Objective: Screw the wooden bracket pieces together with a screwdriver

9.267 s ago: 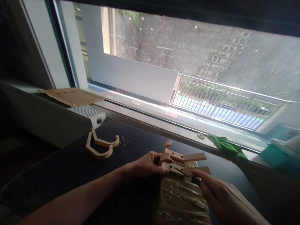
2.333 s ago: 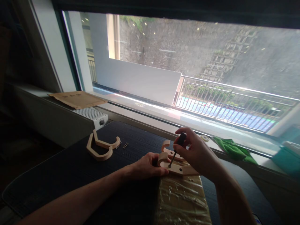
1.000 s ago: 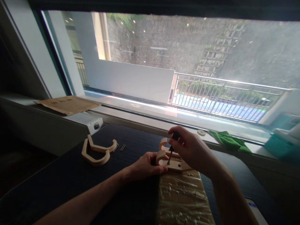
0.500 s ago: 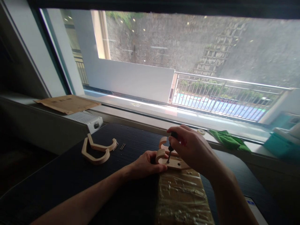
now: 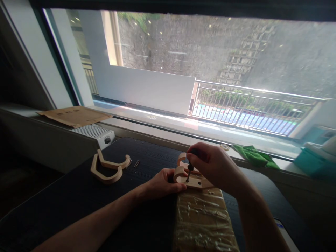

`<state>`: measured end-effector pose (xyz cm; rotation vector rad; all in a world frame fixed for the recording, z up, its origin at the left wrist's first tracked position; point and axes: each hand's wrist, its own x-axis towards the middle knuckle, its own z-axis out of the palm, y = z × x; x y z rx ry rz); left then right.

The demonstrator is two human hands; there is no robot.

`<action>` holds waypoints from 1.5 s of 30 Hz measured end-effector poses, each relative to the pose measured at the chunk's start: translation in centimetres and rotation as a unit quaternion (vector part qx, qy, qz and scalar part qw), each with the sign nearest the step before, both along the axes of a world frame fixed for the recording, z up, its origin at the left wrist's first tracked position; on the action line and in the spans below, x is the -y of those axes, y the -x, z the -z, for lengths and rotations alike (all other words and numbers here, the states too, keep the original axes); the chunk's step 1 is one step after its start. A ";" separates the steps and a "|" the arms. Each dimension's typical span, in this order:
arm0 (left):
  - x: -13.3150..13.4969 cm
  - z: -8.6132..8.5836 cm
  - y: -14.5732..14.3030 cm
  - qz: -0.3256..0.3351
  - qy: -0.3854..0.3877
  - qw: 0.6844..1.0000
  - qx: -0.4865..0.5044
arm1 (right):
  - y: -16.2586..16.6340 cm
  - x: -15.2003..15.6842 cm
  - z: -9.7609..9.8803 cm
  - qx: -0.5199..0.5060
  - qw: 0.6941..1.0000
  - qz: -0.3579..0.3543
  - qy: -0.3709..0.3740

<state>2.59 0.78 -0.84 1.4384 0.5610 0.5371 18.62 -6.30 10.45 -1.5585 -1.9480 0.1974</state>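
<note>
A screwdriver (image 5: 190, 168) with a dark handle stands nearly upright in my right hand (image 5: 207, 161), whose fingers wrap the handle. Its tip meets a hole in a pale wooden hook (image 5: 193, 182) lying on a tape-wrapped cardboard box (image 5: 203, 217). A second, darker hole shows to the right of the tip. My left hand (image 5: 165, 182) grips the hook's curled end, thumb along the near side. Just behind is another curved wooden hook (image 5: 181, 158), partly hidden by my right hand.
Two more wooden hooks (image 5: 106, 178) lie at the left on the dark table (image 5: 147, 150), beside several screws (image 5: 137, 163). A green cloth (image 5: 256, 156) and a teal container (image 5: 312, 161) rest on the window sill. A brown envelope (image 5: 75, 116) lies at left, a phone (image 5: 282, 227) at lower right.
My right hand has turned around the screwdriver handle, its back and wrist rolling slightly. The tip stays at the same hole. My left hand keeps its hold on the hook.
</note>
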 end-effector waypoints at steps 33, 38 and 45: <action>-0.6 -0.6 0.6 0.074 -0.029 0.997 0.013 | -0.5 0.1 -0.3 0.025 0.999 0.005 -0.025; -0.2 -1.8 0.7 0.011 -0.149 0.988 -0.037 | -0.6 -0.5 0.2 0.055 0.995 0.077 -0.035; 0.5 -4.5 1.4 -0.038 -0.246 0.957 -0.150 | -0.5 -0.1 0.1 0.055 0.997 0.041 -0.040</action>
